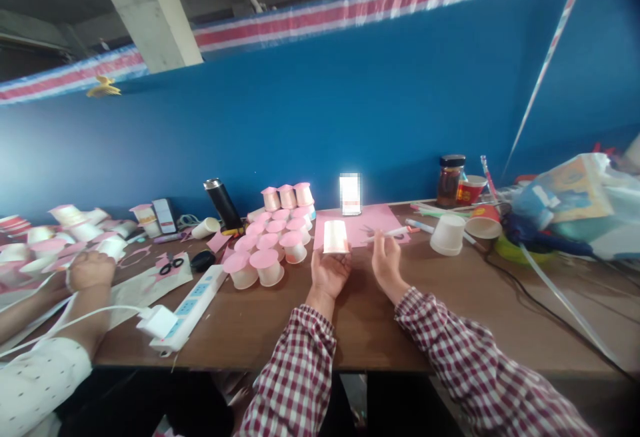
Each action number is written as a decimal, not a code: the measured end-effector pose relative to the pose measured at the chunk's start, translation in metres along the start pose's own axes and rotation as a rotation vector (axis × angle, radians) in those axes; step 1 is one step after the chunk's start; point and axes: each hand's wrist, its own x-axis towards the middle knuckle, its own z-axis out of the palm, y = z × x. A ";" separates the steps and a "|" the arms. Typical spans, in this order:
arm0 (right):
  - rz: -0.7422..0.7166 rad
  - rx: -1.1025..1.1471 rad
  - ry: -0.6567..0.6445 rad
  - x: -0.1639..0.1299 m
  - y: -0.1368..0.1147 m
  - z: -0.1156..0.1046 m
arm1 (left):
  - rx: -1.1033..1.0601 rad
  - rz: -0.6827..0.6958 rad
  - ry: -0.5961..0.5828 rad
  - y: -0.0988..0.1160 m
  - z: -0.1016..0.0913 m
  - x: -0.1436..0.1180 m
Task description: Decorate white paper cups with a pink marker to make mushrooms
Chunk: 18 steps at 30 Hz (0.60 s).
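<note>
My left hand (pixel 331 276), palm up, supports a white paper cup (pixel 335 237) upside down, its rim resting in the curled fingers. To its right, my right hand (pixel 387 265) is closed in a pinch around a slim white pen (pixel 397 232); its far end points right. Both hands are above the table's near middle, just in front of a pink paper sheet (pixel 370 218). Scissors (pixel 369 230) seem to lie on that sheet, partly hidden behind the pen. Left of my left hand stand several upturned cups (pixel 266 265) topped with pink paper discs.
A lit phone (pixel 351 194) stands behind the pink sheet. At right are another upturned cup (pixel 447 234), a jar of dark liquid (pixel 451 180) and plastic bags (pixel 575 197). A power strip (pixel 193 310) lies at left, beside a co-worker's hand (pixel 93 270) among more cups.
</note>
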 end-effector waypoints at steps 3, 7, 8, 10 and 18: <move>-0.026 -0.015 -0.008 -0.001 0.001 -0.001 | 0.008 0.013 0.011 -0.001 0.000 0.001; -0.055 -0.037 -0.008 -0.001 0.003 -0.001 | 0.038 0.025 0.038 -0.004 -0.001 0.004; -0.063 -0.042 -0.010 0.000 0.004 -0.001 | 0.077 0.060 0.057 -0.005 -0.002 0.005; -0.091 -0.051 -0.030 0.001 0.005 -0.001 | 0.187 0.170 0.100 -0.009 -0.004 0.008; -0.196 -0.087 -0.122 0.000 0.005 0.001 | 0.375 0.313 0.116 -0.017 -0.007 0.010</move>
